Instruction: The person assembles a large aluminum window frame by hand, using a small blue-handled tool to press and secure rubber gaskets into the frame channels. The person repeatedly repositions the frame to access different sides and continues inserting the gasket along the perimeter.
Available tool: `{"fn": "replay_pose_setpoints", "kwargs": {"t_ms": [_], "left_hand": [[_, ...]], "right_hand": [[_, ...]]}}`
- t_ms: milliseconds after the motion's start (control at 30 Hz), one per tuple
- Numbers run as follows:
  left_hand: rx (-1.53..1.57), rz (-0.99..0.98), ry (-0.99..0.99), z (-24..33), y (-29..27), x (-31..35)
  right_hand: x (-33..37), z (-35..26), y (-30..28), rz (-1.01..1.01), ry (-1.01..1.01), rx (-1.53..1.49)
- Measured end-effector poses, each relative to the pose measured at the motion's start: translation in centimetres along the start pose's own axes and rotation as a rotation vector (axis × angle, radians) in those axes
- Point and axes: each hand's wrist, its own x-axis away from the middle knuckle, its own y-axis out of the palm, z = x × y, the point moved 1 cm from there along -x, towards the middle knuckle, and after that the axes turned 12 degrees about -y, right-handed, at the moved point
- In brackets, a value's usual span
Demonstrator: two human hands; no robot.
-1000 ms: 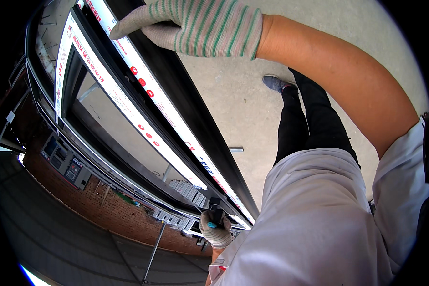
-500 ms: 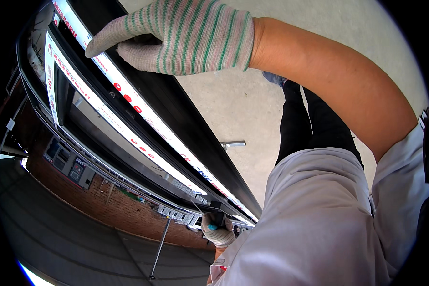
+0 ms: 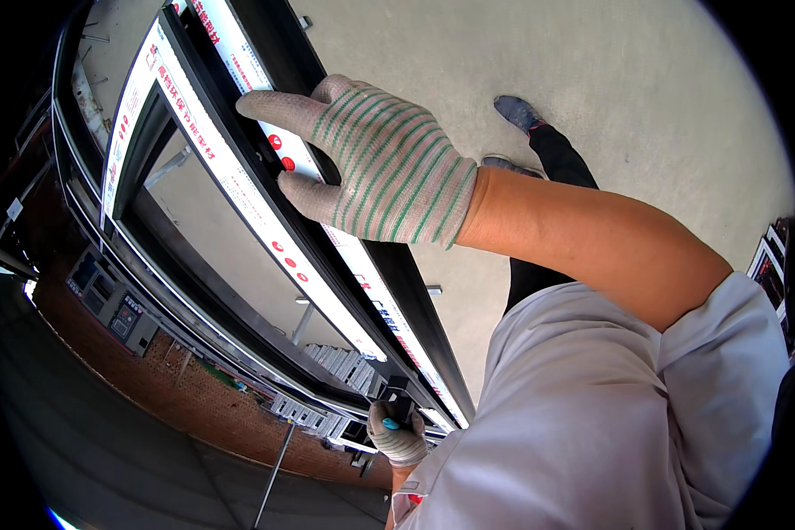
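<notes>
Steadying the frame (image 3: 364, 284), seemingly, right hand (image 3: 393, 168) spreads fingers upper-centre, left hand (image 3: 402, 446) clasps black tool (image 3: 402, 407) lower-centre; next move needs firm support.

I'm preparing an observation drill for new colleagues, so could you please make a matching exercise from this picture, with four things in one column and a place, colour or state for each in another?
Column one:
1. Right hand
2. Shirt
3. Left hand
4. Brick wall

Column two:
A. Closed around a black object
B. Reddish brown
C. Spread over a bar faced with white film
D. Pale grey

Right pairs: 1-C, 2-D, 3-A, 4-B
</notes>
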Motion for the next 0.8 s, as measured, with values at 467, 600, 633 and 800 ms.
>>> {"fn": "replay_pose_setpoints", "kwargs": {"t_ms": [467,600,633,800], "left_hand": [[-0.57,0.065,0.515,-2.0,-3.3,-1.8],[-0.547,0.004,0.639,-5.0,-6.8,-5.6],[-0.524,-0.009,0.619,-5.5,-7.7,-6.3],[-0.291,-0.018,0.239,-2.1,-3.8,-1.6]], "right_hand": [[-0.8,-0.1,1.6,0.153,0.037,0.062],[-0.9,-0.5,2.0,0.154,0.062,0.085],[-0.9,-0.3,2.2,0.167,0.044,0.094],[-0.7,-0.5,2.4,0.155,0.035,0.128]]}}
